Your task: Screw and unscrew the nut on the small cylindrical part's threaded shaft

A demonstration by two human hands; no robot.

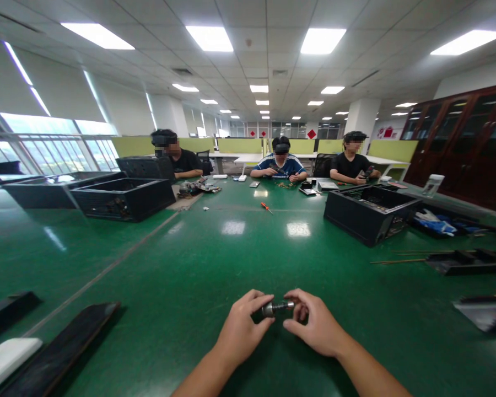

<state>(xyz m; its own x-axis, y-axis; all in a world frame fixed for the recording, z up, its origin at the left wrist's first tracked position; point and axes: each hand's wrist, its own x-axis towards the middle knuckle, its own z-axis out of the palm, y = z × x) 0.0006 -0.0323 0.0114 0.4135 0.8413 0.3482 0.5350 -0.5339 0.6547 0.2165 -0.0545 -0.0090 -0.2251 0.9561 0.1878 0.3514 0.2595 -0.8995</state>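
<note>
Between my two hands, just above the green tabletop [182, 331], lies a small cylindrical metal part [278, 307], dark and silver, with a thick end on the left and a thinner shaft on the right. My left hand [244, 322] is closed around the thick end, thumb below and fingers above. Curled near the thin silver tip is my right hand [314, 320], its index finger at the tip and its thumb lower and apart. Whether the right fingers press on the tip is hard to make out. The exact kind of part does not show.
Black computer cases [124, 196] stand at left, another case [367, 215] at right. An orange screwdriver [266, 207] lies mid-table. A long dark panel [66, 347] and a white object [10, 358] are near left; black trays [471, 261] lie right. Several people sit across the table.
</note>
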